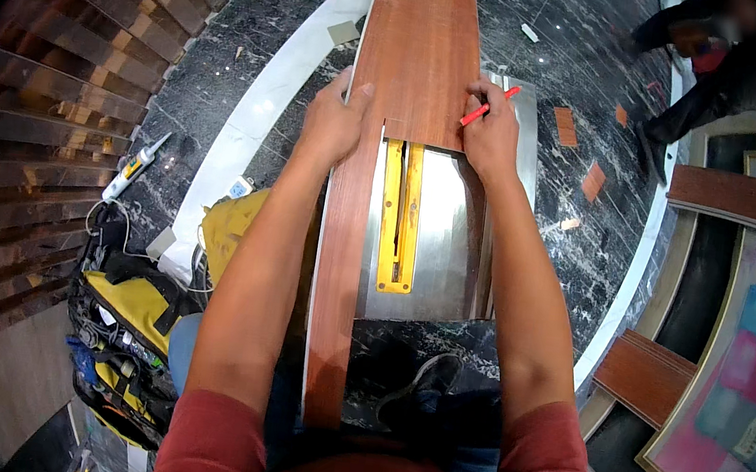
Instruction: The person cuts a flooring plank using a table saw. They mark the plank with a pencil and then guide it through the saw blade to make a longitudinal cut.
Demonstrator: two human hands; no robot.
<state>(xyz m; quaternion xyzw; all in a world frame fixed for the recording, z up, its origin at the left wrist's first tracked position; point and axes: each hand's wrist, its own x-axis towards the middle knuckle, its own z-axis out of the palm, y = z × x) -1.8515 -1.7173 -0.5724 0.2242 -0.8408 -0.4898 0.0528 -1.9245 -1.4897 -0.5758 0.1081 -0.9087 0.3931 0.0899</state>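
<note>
A long reddish-brown wood-grain board (419,52) lies over the metal top of a table saw (443,244). Its near right part is cut away, so a narrow strip runs back toward my body on the left. A short dark slit shows at the inner corner of the cutout. Just below that edge is the saw's yellow slotted insert (388,228); I cannot make out a blade. My left hand (333,122) is closed on the board's left edge. My right hand (494,137) grips the right edge, with a red marker pen (474,116) held among its fingers.
On the left, a sealant tube (129,172) and a yellow-black tool bag (133,310) rest on the dark marble floor. Slatted wood panelling (63,112) stands beyond them. Board offcuts (565,127) lie to the right, near a person's dark-clothed leg (695,110). More boards (644,373) sit farther right.
</note>
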